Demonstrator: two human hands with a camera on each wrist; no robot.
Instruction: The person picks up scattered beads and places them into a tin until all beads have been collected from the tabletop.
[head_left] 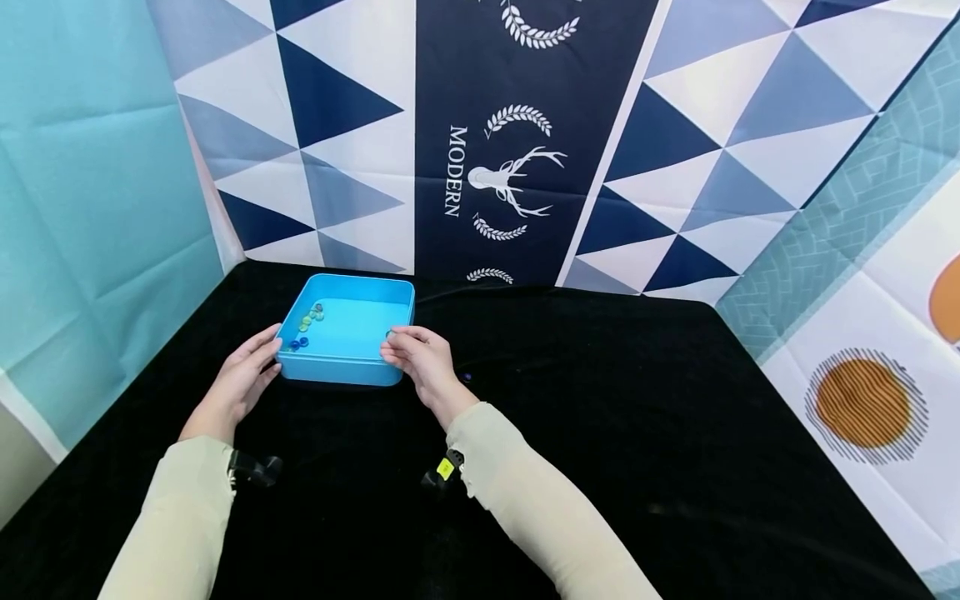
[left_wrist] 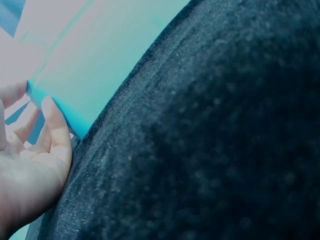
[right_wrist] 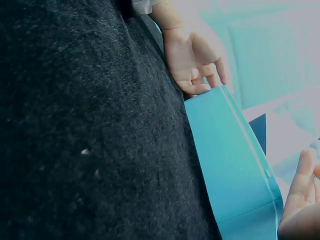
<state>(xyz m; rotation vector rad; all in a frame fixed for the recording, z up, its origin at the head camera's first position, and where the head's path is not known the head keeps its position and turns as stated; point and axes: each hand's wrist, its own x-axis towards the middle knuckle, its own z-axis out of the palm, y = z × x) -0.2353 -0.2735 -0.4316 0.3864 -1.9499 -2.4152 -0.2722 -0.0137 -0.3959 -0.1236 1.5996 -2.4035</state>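
Left hand (head_left: pixel 238 379) fingers straight against blue tray (head_left: pixel 341 367) corner; right hand (head_left: pixel 420 357) pinches small bead over rim.

A table draped in black velvety cloth (head_left: pixel 570 433) carries a shallow blue tray (head_left: pixel 341 369) toward its far left, the tray resting flat on the cloth near the patterned backdrop, with small coloured beads (head_left: pixel 306 324) inside.

Head view looks down from above; both wrist views skim the cloth, sharing the blue tray (head_left: pixel 341 367)
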